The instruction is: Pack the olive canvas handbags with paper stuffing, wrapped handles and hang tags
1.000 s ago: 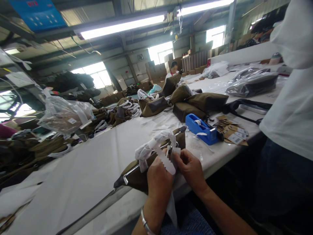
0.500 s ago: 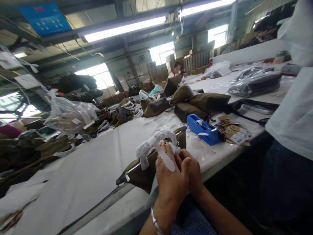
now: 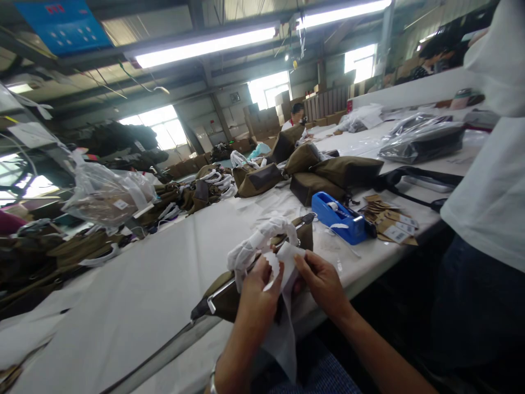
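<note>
My left hand [image 3: 257, 298] pinches a white strip with a jagged edge [image 3: 271, 268], likely tape, between thumb and fingers. Just to its right, my right hand [image 3: 324, 282] grips the upper edge of a thin white paper sheet [image 3: 287, 334], which hangs down over the table edge. Behind both hands lies an olive bag [image 3: 226, 305] with a silver zipper and dark end tabs. Its handle [image 3: 260, 238] is wrapped in white paper. The hands and paper hide much of the bag's front.
A blue tape dispenser [image 3: 338, 219] stands right of the bag, beside several cardboard tags [image 3: 396, 227]. More olive bags [image 3: 348, 172] are piled behind. A plastic-wrapped bag [image 3: 426, 143] lies farther right. A person in white [image 3: 488, 191] stands at the right.
My hands have moved apart from being close together. The white strip now sits between my left fingers, and the paper sheet shows more fully, hanging between the hands.
</note>
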A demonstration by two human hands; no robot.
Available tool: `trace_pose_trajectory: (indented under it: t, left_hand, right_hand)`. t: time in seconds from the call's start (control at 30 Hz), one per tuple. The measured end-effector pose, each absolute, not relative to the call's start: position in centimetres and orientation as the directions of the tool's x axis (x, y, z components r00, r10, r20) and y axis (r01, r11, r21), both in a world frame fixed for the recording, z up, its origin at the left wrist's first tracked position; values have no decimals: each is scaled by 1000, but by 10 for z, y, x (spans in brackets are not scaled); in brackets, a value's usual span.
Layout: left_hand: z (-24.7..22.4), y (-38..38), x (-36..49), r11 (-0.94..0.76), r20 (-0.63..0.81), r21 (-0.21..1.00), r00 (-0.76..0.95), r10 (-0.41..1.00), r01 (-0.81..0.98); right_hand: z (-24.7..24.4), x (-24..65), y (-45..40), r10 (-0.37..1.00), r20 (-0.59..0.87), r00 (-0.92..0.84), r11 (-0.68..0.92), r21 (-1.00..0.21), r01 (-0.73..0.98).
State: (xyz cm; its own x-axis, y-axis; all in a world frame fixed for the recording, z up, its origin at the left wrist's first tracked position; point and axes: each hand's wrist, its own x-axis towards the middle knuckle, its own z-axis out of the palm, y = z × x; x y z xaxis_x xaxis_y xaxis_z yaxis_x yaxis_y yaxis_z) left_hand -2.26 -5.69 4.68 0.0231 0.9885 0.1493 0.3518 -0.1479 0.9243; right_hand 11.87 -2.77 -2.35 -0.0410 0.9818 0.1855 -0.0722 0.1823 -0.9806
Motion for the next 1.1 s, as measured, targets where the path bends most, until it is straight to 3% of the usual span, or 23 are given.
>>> trace_pose_trajectory:
  t: [0.2, 0.43, 0.6, 0.7, 0.77, 0.8, 0.87, 0.97, 1.1]
  left_hand:
    - [51, -52, -45, 74, -106, 982, 189, 976, 172]
    - [43, -49, -37, 172, -179, 984, 242, 954, 51]
    - [38, -49, -33, 139, -149, 988, 166, 975, 69]
    - [38, -50, -30, 149, -150, 989, 113, 982, 24]
    - [38, -51, -28, 157, -156, 988, 77, 985, -2]
    - [38, -51, -27, 162, -161, 987, 61, 985, -12]
    - [38, -52, -26, 175, -174, 984, 43, 984, -35]
    - [36, -50, -27, 179, -176, 980, 38, 984, -85]
    - [32, -48, -28, 154, -151, 979, 38, 988, -136]
  right_hand:
    - [-25, 118, -24, 985, 160, -62, 149, -977, -151]
    - [-23, 117, -24, 977, 209, -41, 202, -971, -128]
    - [-22, 118, -25, 978, 200, -63, 195, -978, -76]
    - [-17, 138, -16, 949, 255, -184, 270, -961, 61]
    - [-14, 164, 0, 927, 338, -164, 371, -895, 248]
    - [-12, 181, 12, 915, 394, -83, 396, -842, 366]
    - [-12, 216, 43, 858, 487, 167, 274, -706, 653]
    - [-17, 265, 92, 842, 485, 238, 161, -646, 746]
    - [-35, 301, 135, 899, 372, 230, 73, -647, 759]
